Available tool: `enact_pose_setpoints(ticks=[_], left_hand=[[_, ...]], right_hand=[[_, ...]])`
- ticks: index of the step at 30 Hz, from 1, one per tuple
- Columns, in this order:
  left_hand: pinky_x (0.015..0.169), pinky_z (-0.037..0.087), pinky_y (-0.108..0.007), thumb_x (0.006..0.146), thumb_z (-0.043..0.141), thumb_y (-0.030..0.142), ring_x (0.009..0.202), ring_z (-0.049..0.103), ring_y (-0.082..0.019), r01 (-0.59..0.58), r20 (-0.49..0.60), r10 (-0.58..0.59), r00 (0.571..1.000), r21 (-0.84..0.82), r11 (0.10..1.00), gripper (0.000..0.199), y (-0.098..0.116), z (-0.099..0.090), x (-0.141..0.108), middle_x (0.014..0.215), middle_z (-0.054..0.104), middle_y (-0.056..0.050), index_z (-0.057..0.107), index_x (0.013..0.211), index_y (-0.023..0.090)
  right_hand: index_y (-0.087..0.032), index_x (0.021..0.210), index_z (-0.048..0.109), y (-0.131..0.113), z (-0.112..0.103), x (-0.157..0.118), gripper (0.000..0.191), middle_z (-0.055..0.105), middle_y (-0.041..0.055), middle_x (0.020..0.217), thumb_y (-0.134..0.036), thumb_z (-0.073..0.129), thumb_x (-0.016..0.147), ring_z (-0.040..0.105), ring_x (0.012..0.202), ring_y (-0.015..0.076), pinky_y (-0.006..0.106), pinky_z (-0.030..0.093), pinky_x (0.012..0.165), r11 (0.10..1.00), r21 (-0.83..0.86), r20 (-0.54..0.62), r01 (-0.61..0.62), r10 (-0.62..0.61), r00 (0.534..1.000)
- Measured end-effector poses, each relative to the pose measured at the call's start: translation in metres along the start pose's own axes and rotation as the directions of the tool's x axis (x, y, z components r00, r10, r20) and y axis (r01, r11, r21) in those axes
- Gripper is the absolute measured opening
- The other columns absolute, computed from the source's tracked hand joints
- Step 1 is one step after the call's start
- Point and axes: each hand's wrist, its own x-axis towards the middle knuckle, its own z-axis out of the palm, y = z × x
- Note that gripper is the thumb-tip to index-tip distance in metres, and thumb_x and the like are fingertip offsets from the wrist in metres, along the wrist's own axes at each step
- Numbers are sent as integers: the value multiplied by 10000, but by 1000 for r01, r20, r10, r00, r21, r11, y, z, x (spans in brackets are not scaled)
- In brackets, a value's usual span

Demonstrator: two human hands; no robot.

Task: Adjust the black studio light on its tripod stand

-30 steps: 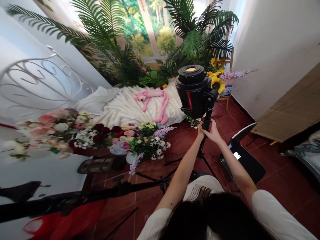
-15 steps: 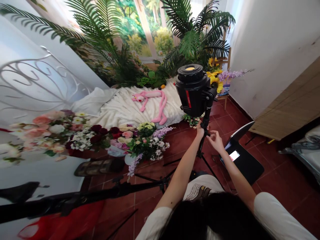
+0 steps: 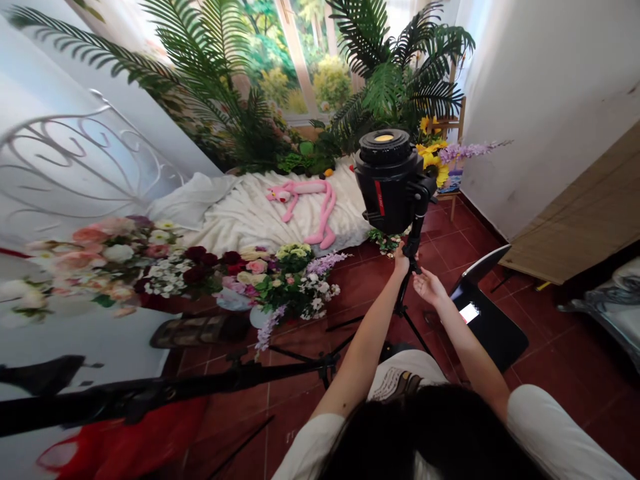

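Observation:
A black studio light [image 3: 387,190] with a red stripe is mounted on a black light stand [image 3: 401,293]. My left hand [image 3: 401,260] is wrapped round the upper part of the stand, just under the light; its far fingers are partly hidden behind the pole. Beside it, to the right and slightly lower, my right hand [image 3: 430,288] has its fingers curled, with thumb and fingertips at a small dark knob [image 3: 415,268] on the stand.
A black chair [image 3: 495,333] with a lit phone [image 3: 469,313] stands at my right. Artificial flowers [image 3: 295,280] and another black stand pole [image 3: 200,387] are at left. Behind, a pink plush toy [image 3: 323,207] lies on a white blanket [image 3: 240,213]. Palm leaves [image 3: 385,80] rise at the back.
My right hand has turned at the wrist beside the knob, its palm now showing more and its fingers more curled. My left hand stays round the stand.

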Motion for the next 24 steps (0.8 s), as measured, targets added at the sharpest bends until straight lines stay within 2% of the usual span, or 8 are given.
enact_pose_setpoints(ticks=[3, 5, 8, 10, 13, 16, 21, 24], left_hand=[[455, 364, -247, 864, 528, 620, 388, 445, -87, 12, 4, -12, 1000, -1, 1000, 489, 0, 0, 1, 461, 514, 9, 481, 627, 194], [449, 359, -245, 846, 535, 646, 386, 449, -87, 27, 21, -27, 999, -15, 1000, 499, 0, -1, 1, 461, 509, 15, 479, 639, 196], [443, 358, -240, 812, 560, 670, 383, 457, -88, 0, 38, 2, 999, -45, 999, 499, 0, -1, 1, 464, 512, 27, 466, 657, 204], [440, 360, -240, 800, 567, 670, 383, 458, -89, -29, 48, 31, 998, -47, 998, 498, 0, -1, 1, 460, 510, 29, 463, 655, 206], [447, 371, -241, 808, 560, 656, 386, 456, -88, -48, 77, 51, 996, -37, 998, 490, 1, 0, 0, 456, 509, 28, 466, 646, 203], [471, 392, -241, 819, 560, 631, 396, 457, -85, -33, 88, 36, 995, -35, 999, 468, 2, -1, -1, 462, 511, 30, 470, 658, 201], [481, 403, -242, 821, 558, 631, 392, 451, -82, -15, 74, 17, 997, -32, 999, 468, 3, -1, 0, 462, 506, 33, 475, 654, 202], [493, 418, -241, 821, 543, 646, 404, 459, -82, -29, 114, 33, 993, -35, 999, 489, 3, -2, 0, 453, 499, 30, 468, 629, 203]], right_hand=[[-222, 893, 547, 5, -2, 1, 266, 717, 52, 801, -401, 717, 790, 718, 699, 190, 336, 620, 666, 987, -108, -66, 122, -130, 989], [-231, 961, 506, 7, -4, 0, 416, 693, 31, 815, -470, 760, 733, 712, 721, 190, 333, 607, 673, 920, -271, -111, 282, -321, 940], [-231, 1032, 471, 6, -8, -3, 555, 684, 45, 875, -565, 760, 697, 703, 788, 208, 368, 590, 750, 689, -536, -39, 488, -598, 801], [-222, 1094, 477, 2, -8, -8, 582, 696, 65, 916, -594, 731, 725, 706, 834, 229, 386, 572, 786, 537, -667, 48, 515, -660, 750], [-226, 1153, 488, -5, -5, -14, 577, 718, 62, 929, -588, 709, 762, 712, 831, 257, 382, 547, 733, 393, -811, 100, 432, -636, 765], [-249, 1164, 491, -12, 1, -18, 541, 735, 40, 920, -536, 725, 770, 716, 831, 273, 360, 518, 686, 304, -888, 90, 344, -619, 780], [-251, 1184, 492, -18, 7, -20, 514, 758, 50, 923, -432, 755, 781, 725, 853, 292, 347, 492, 684, 239, -936, 70, 257, -592, 803], [-238, 1241, 477, -19, 5, -16, 512, 761, 54, 881, -420, 713, 825, 724, 815, 284, 342, 480, 687, 236, -927, 106, 291, -580, 808]])
